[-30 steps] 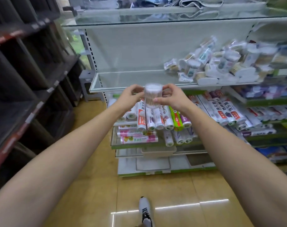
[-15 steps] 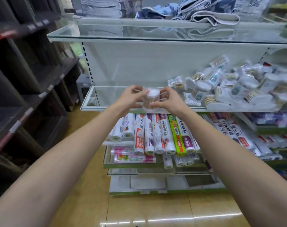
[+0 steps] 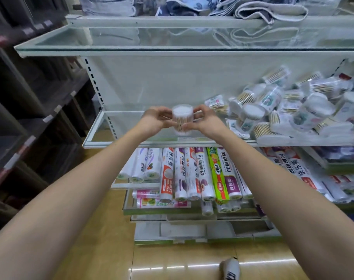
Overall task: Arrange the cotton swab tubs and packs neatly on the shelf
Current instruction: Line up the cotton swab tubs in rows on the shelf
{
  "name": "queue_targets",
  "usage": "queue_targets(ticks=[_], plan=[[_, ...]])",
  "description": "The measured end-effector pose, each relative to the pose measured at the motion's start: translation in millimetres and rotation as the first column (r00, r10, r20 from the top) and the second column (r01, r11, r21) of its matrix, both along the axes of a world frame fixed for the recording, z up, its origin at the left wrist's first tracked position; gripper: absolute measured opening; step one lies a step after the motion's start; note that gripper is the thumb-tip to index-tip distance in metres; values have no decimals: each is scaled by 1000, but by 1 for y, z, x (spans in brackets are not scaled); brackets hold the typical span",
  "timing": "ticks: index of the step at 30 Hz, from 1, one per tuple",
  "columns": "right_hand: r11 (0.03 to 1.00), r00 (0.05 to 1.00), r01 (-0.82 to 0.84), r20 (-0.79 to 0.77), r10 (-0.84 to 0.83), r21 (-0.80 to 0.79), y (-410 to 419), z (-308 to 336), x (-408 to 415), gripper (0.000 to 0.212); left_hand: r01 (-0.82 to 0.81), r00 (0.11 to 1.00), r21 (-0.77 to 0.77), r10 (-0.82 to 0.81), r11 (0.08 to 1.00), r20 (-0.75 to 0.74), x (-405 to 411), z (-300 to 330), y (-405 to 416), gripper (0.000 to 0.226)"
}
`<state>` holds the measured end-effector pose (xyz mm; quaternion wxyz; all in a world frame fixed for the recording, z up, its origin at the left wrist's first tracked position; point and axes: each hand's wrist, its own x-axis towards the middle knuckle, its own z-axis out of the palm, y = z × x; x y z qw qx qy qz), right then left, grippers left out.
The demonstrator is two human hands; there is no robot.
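Currently both hands on one cotton swab tub, held upright just above the front edge of the glass shelf, left of the heap of tubs and packs. Left hand pinches the tub's left wall, right hand pinches the right wall, fingertips curled onto the clear plastic; I cannot tell whether the base touches the glass yet.

Handling judgement: tub reads as light, thin-walled clear plastic, stiff enough for a side pinch but likely to flex or pop its white lid if squeezed hard. Smooth wall, so probably slippery; I would grip mid-height on opposite sides, as now, not by the lid. Contents are wooden-stemmed swabs, not fragile.

Glass shelf is slick, so a set-down tub may slide or tip; place flat on its base. Soft packs in the heap look floppy, better taken by the body
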<state>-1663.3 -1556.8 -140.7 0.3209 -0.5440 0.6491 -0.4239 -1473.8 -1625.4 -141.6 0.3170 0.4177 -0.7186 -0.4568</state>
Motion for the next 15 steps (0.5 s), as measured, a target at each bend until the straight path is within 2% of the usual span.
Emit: queue_targets(ticks=[6, 9, 15], plan=[[998, 999, -44, -4, 44, 50, -26, -8, -18, 55, -63, 955, -281, 140, 958, 261, -21, -6, -9, 29], [992, 992, -126, -5, 126, 23, -35, -6, -27, 58, -117, 933, -368, 229, 922, 276, -26, -5, -7, 38], [953, 952, -302, 29, 303, -37, -45, 1, -44, 61, -230, 866, -410, 378, 883, 328, -38, 5, 4, 47]])
